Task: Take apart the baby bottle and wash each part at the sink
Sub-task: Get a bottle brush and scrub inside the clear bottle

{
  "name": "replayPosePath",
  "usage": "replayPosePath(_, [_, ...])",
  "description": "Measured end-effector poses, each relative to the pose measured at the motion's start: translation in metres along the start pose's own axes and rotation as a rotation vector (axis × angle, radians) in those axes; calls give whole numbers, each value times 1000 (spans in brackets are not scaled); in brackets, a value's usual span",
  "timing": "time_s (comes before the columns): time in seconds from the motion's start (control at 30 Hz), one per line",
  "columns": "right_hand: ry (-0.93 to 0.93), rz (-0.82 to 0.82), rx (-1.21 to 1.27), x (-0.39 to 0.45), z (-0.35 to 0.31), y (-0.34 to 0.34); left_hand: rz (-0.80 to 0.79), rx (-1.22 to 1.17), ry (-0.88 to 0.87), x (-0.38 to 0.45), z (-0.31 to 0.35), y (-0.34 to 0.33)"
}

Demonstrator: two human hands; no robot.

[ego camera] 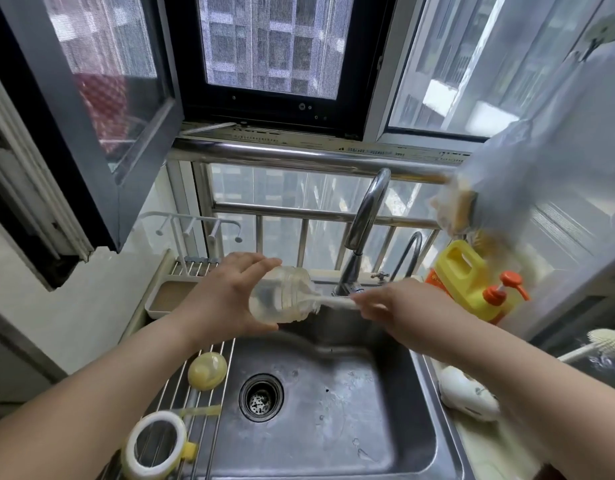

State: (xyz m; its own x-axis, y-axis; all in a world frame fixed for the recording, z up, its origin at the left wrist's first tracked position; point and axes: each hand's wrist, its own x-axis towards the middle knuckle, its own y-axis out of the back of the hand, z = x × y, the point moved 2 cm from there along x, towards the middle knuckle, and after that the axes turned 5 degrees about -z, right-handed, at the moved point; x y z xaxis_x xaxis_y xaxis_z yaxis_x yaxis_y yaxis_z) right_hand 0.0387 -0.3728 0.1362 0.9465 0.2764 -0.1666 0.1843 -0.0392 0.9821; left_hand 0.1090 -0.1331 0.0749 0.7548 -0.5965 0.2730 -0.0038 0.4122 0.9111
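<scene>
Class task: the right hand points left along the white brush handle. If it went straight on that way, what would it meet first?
Probably the open mouth of the clear plastic bottle body, held sideways by the left hand; the right hand holds the white brush handle already entering it.

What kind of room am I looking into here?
Most likely a home kitchen, at a sink under a window: a steel sink with a faucet, a yellow soap jug beside it, and a drying rack on the left.
</scene>
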Motion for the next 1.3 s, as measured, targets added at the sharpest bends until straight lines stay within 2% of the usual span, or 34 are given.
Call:
replayPosePath(0.07, [115, 302, -336, 1, -1, 2, -58, -72, -8, 2, 2, -1])
replayPosePath(0.13, [199, 404, -448, -3, -8, 7, -89, -86, -46, 3, 5, -1])
replayPosePath(0.17, [198, 370, -441, -2, -10, 6, -89, -88, -48, 3, 6, 0])
replayPosePath(0.27, [58, 91, -291, 2, -14, -2, -28, -52, -69, 3, 6, 2])
replayPosePath(0.4, [-12, -286, 282, 1, -16, -2, 52, 50, -156, 0, 5, 1])
replayPosePath(0.5, [-139, -449, 770, -1, -15, 2, 121, 40, -159, -2, 5, 3])
replayPosePath(0.53, [-164, -469, 813, -1, -14, 2, 133, 52, -159, -2, 5, 4])
replayPosePath(0.57, [-161, -443, 739, 1, -13, 1, 133, 63, -157, -3, 5, 3])
replayPosePath(0.6, [-129, -380, 539, 2, -12, 2, 131, 63, -149, -3, 5, 3])
replayPosePath(0.7, [-32, -12, -163, 5, -11, 11, 113, 13, -99, -1, 5, 4])
replayPosePath(0.77, [6, 182, -351, 4, -17, 21, 99, -16, -60, 1, 5, 8])
replayPosePath(0.87, [-5, 177, -374, 4, -17, 20, 66, -7, -60, 1, 5, 9])
replayPosePath(0.97, [20, 30, -174, 5, -15, 2, 57, -14, -60, -2, 3, 5])
replayPosePath(1.1, [-25, -271, 397, 2, -13, -9, 64, -28, -73, -5, 1, -1])
replayPosePath(1.2, [-29, -336, 638, 1, -13, -10, 104, -53, -36, -7, -1, -9])
replayPosePath(1.3, [-135, -370, 988, 1, -18, -18, 132, -4, -2, -10, 2, -18])
